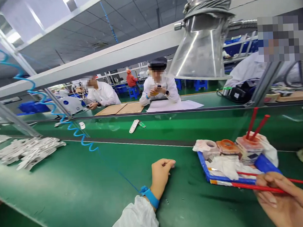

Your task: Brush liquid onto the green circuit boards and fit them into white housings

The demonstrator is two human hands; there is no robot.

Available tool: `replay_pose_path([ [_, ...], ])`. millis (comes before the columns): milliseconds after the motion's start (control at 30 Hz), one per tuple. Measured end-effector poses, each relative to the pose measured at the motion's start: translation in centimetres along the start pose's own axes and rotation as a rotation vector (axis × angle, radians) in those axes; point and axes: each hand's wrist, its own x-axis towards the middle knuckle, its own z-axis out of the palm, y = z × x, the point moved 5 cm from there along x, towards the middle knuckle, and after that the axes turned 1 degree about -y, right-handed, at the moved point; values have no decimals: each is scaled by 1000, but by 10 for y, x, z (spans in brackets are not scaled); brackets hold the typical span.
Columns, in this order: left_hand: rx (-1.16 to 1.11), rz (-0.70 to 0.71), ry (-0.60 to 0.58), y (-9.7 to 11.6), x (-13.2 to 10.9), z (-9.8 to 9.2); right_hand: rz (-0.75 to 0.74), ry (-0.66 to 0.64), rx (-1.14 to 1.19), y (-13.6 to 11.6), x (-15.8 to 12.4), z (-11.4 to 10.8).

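Observation:
My left hand [162,176], wearing a blue wrist strap [149,196], rests on the green table with its fingers curled together; whether something small is between them is hidden. At the lower right, my right hand [283,196] holds a red-handled brush [250,186] whose tip points left, along the front edge of a blue tray [204,168]. In the tray lie white tissue [225,166] and another brush. Behind the tissue stand stained jars, one with an orange rim [228,145] and one with red sticks [259,129] upright in it.
White flat parts [30,150] are piled at the left. A coiled blue cord [77,130] hangs over the table. A conveyor beyond carries a white part [134,126] and a small green board [142,124]. A metal lamp hood [201,51] hangs above. People in white sit across.

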Motion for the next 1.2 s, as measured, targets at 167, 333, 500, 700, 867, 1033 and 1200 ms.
replay_pose_path([
  [167,-33,5,37,-8,4,-3,163,33,174,-3,-4,13],
  [333,-125,20,-111,-8,5,7,101,-29,266,-5,-5,22],
  [500,-226,-162,-192,-17,9,16,47,-76,354,-4,-2,29],
  [700,84,-152,-186,-15,10,15,5,-73,376,-5,0,31],
  [867,103,-209,-170,-21,10,15,10,-78,388,-5,1,33],
  [1033,84,-156,-185,-30,20,16,-11,-72,410,-7,3,31],
  [1200,-139,-193,-156,-28,29,19,-49,-43,449,-15,8,24],
])
